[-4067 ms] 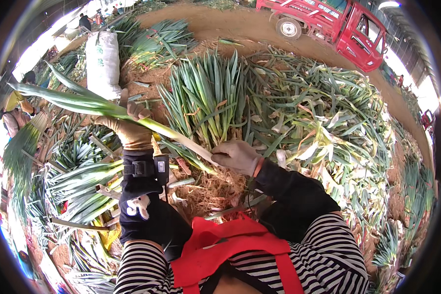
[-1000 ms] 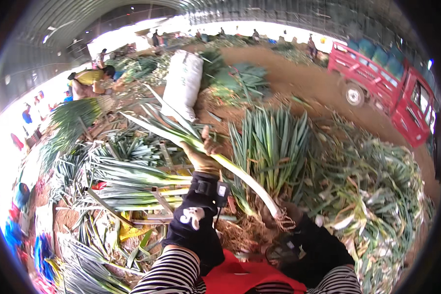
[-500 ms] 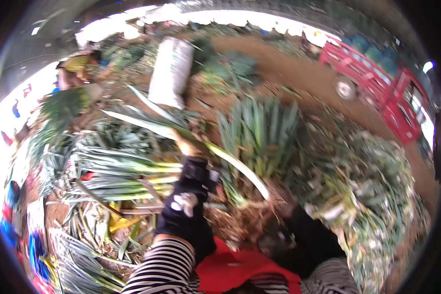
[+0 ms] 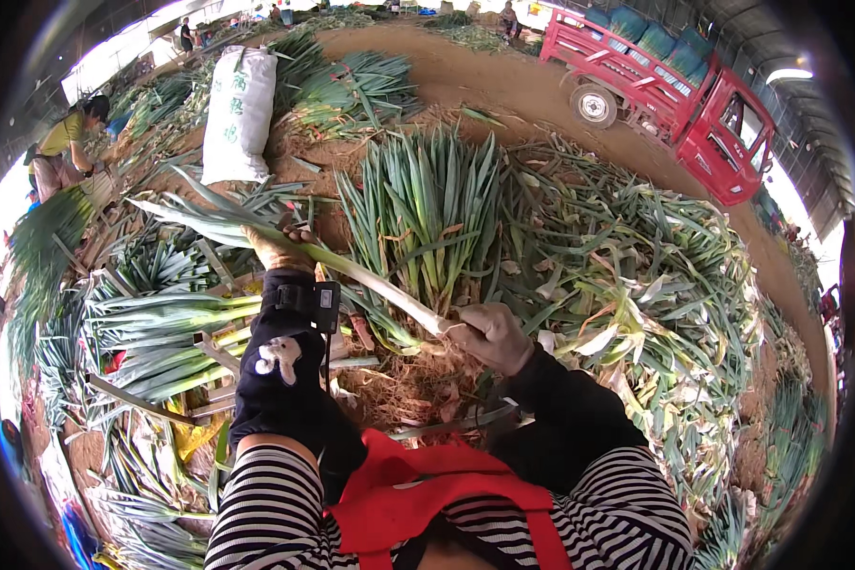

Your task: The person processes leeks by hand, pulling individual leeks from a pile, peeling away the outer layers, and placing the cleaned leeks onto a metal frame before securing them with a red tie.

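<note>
A long green onion (image 4: 375, 283) slants across the front of me, leaves to the upper left, white root end to the lower right. My left hand (image 4: 277, 249) is wrapped round its green part. The gloved right hand (image 4: 494, 336) grips the root end with bent fingers. Just behind the stalk stands an upright bunch of green onions (image 4: 426, 204). Under it, near my lap, lies a heap of brown roots (image 4: 418, 388). Trimmed green onions (image 4: 171, 323) are laid side by side left of my left forearm.
Stripped leaves (image 4: 636, 275) form a big pile at the right. A white sack (image 4: 241, 114) stands beyond my left hand, near more green onions (image 4: 356, 90). Another person (image 4: 66, 147) bends over at the far left. A red truck (image 4: 665, 90) is parked at the far right.
The view has swung to the right, so the scene sits further left and lower. Both hands still hold the green onion, and the right hand now shows clearly at the root end.
</note>
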A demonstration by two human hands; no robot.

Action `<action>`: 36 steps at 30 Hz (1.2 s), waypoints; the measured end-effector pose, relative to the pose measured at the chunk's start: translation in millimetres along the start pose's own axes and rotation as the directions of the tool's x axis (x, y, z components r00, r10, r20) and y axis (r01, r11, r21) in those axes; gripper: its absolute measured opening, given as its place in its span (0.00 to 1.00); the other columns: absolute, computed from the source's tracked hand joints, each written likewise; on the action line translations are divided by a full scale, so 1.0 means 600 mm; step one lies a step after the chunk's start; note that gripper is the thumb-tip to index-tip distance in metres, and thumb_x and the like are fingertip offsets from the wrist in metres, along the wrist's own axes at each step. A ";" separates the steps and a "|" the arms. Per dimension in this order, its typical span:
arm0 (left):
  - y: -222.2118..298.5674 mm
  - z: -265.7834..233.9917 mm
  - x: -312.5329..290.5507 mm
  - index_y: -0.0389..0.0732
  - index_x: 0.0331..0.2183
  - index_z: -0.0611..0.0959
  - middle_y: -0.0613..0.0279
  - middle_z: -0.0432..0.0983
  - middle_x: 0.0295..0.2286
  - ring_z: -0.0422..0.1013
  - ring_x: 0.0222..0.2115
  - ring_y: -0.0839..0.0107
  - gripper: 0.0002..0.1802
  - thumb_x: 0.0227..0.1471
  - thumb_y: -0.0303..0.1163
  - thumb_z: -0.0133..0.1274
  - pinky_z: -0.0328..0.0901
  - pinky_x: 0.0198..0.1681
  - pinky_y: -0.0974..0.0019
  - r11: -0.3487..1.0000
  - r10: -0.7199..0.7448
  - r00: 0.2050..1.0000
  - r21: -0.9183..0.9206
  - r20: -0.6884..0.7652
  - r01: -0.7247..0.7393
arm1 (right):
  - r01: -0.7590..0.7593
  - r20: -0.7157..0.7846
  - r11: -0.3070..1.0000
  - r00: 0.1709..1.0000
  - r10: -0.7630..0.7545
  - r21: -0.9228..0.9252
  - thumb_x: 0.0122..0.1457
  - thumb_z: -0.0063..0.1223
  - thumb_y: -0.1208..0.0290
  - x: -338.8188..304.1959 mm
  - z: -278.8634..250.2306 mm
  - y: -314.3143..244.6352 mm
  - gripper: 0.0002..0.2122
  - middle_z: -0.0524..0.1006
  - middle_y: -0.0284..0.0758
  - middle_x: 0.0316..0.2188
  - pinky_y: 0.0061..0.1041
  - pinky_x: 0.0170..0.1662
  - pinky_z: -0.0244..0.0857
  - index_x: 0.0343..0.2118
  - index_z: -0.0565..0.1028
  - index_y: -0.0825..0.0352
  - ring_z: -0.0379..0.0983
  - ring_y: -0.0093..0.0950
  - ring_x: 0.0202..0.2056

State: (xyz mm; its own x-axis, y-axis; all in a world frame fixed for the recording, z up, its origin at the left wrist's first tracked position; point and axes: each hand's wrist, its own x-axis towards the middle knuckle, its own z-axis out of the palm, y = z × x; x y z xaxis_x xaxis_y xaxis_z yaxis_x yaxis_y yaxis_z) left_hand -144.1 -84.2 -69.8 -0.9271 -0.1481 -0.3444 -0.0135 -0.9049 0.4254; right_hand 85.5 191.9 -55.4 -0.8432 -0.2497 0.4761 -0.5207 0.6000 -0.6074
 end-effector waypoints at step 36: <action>-0.038 0.066 -0.156 0.36 0.52 0.70 0.70 0.58 0.13 0.52 0.11 0.77 0.53 0.44 0.76 0.38 0.52 0.16 0.72 0.997 -0.033 0.528 -0.006 0.849 0.072 | 0.055 -0.089 0.953 0.992 -0.085 -0.298 0.49 0.55 0.65 0.068 0.049 -0.023 0.08 0.75 0.37 0.22 0.35 0.32 0.66 0.23 0.76 0.65 0.74 0.38 0.26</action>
State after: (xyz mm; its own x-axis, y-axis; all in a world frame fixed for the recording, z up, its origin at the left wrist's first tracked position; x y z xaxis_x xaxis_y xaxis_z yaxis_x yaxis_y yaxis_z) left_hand -71.9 -34.0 -14.1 -0.8070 0.2904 0.5141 -0.0778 -0.9154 0.3950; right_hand 54.8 151.2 -46.1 -0.7804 -0.2312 0.5810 -0.5028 0.7844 -0.3632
